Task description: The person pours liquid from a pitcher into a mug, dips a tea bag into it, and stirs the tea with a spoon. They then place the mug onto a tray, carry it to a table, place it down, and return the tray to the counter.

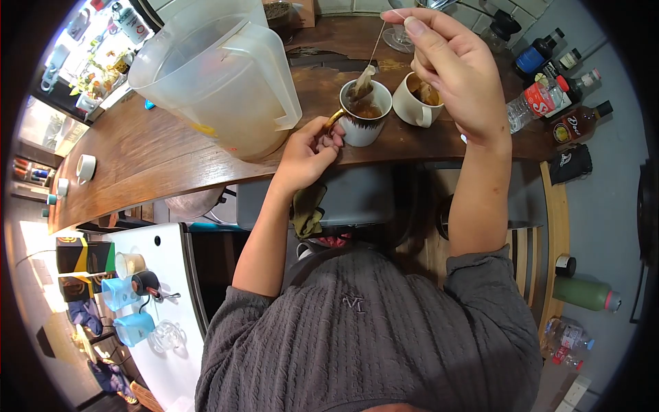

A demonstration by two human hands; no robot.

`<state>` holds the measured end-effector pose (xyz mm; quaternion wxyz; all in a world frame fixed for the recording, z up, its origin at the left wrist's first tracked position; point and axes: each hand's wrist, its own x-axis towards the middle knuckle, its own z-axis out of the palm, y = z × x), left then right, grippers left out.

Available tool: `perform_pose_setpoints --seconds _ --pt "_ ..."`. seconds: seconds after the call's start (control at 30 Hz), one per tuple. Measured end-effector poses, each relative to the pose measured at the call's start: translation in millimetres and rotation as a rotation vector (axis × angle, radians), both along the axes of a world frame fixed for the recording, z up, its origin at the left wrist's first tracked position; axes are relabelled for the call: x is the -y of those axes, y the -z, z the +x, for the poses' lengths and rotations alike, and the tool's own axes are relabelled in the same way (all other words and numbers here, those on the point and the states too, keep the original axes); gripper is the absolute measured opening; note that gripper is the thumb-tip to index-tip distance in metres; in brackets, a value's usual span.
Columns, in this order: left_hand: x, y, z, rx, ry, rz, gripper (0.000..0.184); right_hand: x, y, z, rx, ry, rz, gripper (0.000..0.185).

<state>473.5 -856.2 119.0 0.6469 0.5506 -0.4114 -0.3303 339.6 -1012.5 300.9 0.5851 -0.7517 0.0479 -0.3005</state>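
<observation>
Bench's [165, 187] front edge: my left hand [314, 152] gripped the mug's [364, 130] handle [334, 120], my right hand [454, 65] pinched the string [377, 42], likely safest for that soft-looking teabag [362, 84]!

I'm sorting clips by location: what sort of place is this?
Perhaps a café or home drinks counter, judging by the tea bag in a mug, large pitcher and several bottles.

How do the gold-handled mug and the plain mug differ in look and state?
The gold-handled mug has dark streaks below its rim; the plain mug shows none. The first one's handle points toward the left hand, which holds it; the plain one's faces the wearer, unheld. A tea bag hangs on a string from the right hand into the gold-handled mug, not the plain one. Both are pale and contain brownish liquid.
</observation>
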Motion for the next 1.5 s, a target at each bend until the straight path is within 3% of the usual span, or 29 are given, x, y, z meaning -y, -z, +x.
perform_pose_setpoints --seconds 0.07,0.2,0.4,0.67,0.87,1.17,1.5 --pt "0.0 -1.0 -0.7 0.001 -0.005 0.0 0.028 -4.6 -10.7 -1.4 -0.126 0.045 0.05 0.023" --pt "0.7 1.2 0.1 0.008 -0.004 -0.01 0.027 5.9 15.0 6.3 -0.018 0.007 -0.046 0.028" --pt "-0.1 0.3 0.6 0.025 -0.007 -0.002 0.027 8.6 47.9 7.5 -0.131 -0.041 0.058 0.027" --pt "0.2 -1.2 -0.6 -0.016 0.001 -0.014 0.027 10.5 11.6 -3.1 0.058 -0.072 0.072 0.027" --pt "-0.9 0.2 0.8 0.001 -0.002 -0.012 0.028 8.2 52.5 9.3 -0.181 -0.051 0.127 0.028" --pt "-0.4 -2.4 -0.3 -0.006 0.007 -0.002 0.027 6.1 -8.8 2.0 0.046 -0.093 0.134 0.023" --pt "-0.9 -1.3 0.2 0.007 0.004 -0.004 0.028 9.8 -2.9 3.2 0.031 -0.085 0.119 0.023"
